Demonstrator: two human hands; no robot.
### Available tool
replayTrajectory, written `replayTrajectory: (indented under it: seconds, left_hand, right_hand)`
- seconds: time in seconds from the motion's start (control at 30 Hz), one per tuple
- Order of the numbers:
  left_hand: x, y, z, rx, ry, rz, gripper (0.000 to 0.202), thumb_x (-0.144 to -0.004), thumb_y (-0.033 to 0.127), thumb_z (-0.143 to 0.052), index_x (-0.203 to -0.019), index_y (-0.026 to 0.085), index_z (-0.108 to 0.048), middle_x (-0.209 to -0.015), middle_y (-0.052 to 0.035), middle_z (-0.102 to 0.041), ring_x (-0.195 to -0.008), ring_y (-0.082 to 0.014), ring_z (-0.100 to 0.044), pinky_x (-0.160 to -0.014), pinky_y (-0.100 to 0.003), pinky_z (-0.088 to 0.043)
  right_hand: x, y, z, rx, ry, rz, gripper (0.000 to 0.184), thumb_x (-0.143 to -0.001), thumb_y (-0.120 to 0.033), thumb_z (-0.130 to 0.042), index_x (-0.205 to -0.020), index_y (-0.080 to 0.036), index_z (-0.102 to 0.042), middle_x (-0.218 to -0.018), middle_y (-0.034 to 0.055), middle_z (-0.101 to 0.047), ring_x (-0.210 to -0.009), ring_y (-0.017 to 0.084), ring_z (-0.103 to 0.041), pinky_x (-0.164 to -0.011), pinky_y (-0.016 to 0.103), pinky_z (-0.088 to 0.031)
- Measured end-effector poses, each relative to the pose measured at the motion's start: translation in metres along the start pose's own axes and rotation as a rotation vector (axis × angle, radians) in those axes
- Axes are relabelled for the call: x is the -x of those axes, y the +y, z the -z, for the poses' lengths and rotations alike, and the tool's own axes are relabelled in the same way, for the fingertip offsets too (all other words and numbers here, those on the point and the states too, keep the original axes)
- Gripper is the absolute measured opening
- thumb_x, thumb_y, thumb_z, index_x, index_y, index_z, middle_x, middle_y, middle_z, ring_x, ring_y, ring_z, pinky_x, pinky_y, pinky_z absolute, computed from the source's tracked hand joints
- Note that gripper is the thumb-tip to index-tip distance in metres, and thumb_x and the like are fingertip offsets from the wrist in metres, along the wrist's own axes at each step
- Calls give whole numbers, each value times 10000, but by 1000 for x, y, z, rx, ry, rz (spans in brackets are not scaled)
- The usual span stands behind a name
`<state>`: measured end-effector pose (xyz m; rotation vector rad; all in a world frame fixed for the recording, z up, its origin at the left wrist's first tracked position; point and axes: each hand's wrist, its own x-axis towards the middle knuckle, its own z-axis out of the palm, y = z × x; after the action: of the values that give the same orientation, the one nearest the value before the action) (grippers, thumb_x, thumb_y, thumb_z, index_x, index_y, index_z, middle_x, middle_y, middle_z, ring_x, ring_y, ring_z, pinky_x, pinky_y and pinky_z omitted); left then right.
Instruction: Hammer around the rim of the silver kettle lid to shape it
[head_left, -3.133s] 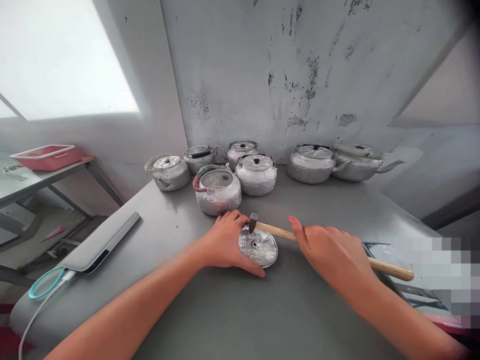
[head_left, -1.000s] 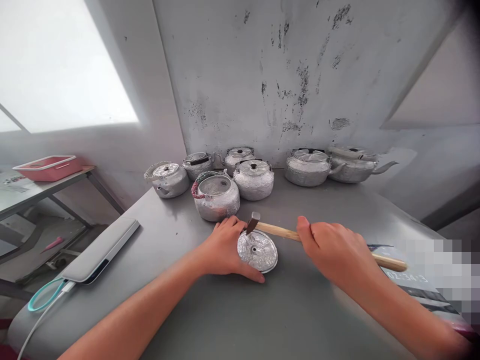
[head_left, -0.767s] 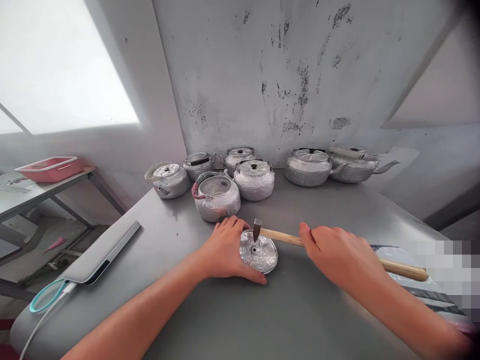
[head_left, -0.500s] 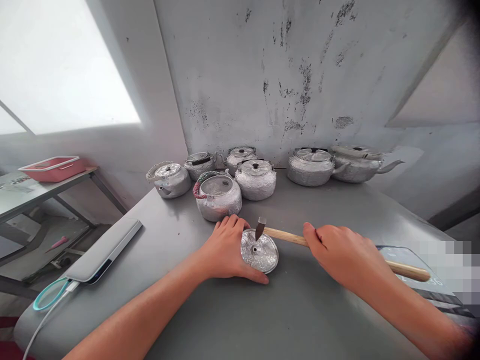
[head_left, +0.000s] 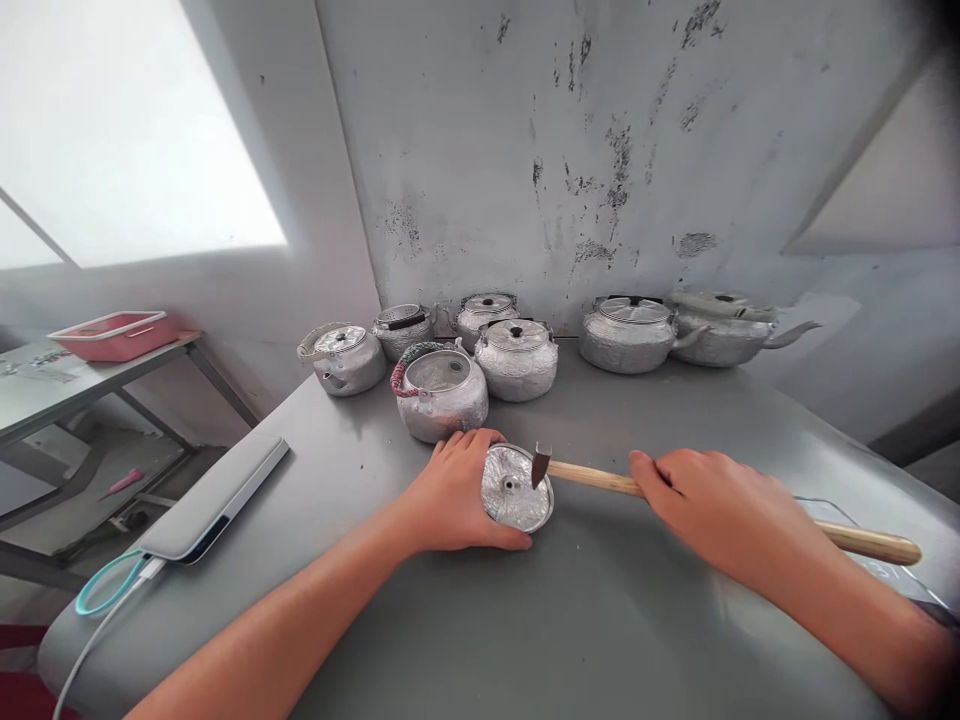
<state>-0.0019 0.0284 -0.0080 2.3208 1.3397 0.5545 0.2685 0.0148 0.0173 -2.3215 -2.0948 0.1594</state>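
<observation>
My left hand grips the edge of a round, dented metal kettle lid, which has a small hole in its middle. The lid is tilted, with its face toward me. My right hand is closed around the wooden handle of a hammer. The hammer's dark, wedge-shaped head hangs over the right part of the lid; whether it touches cannot be told. Just beyond my left hand stands a lidless kettle with a red and green wrapped handle.
Several more dented metal kettles line the back of the grey table by the wall. A white power bank with cables lies at left. Flat glassy device lies under my right forearm. A pink basket sits on a side table.
My right hand and the hammer have shifted right, so the head has moved from near the lid's hole toward its right side. The lid has tilted slightly in my left hand.
</observation>
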Motion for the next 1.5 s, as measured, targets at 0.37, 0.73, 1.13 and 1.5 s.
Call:
replayTrajectory:
  seconds: [0.37, 0.73, 1.13, 1.5]
  left_hand:
    - [1, -3, 4, -10, -32, 3, 861, -682, 696, -737, -1390, 276, -487, -1341, -97, -568, -1287, -369, -463, -1086, -533, -374]
    - [-5, -7, 0, 169, 106, 13, 496, -846, 116, -511, -1327, 233, -547, -1295, -61, -638, -1163, -253, -598, -1041, -411, -472]
    - [-11, -2, 8, 716, 146, 159, 260, -876, 307, -648, -1074, 150, -705, -1033, -85, -736, -974, -215, -671, -853, -307, -517]
    - [-9, -3, 9, 642, 128, 187, 246, -858, 374, -642, -990, 191, -742, -954, -39, -731, -899, -213, -652, -798, -296, -494]
  right_hand:
    - [3, -1, -2, -8, -3, 20, 401, -960, -383, -340, -594, -257, -444, -667, 44, -638, -554, 218, -522, -555, 341, -315]
    - [3, -1, 0, -29, 16, -7, 471, -966, -427, -333, -531, -257, -398, -619, 38, -610, -527, 208, -505, -545, 346, -343]
    - [10, -6, 9, -199, 76, -68, 531, -985, -470, -282, -515, -247, -178, -473, -6, -415, -495, 178, -350, -531, 329, -300]
    - [11, -6, 11, -266, 64, -82, 477, -961, -416, -331, -546, -244, -170, -494, -30, -350, -537, 174, -292, -533, 312, -279]
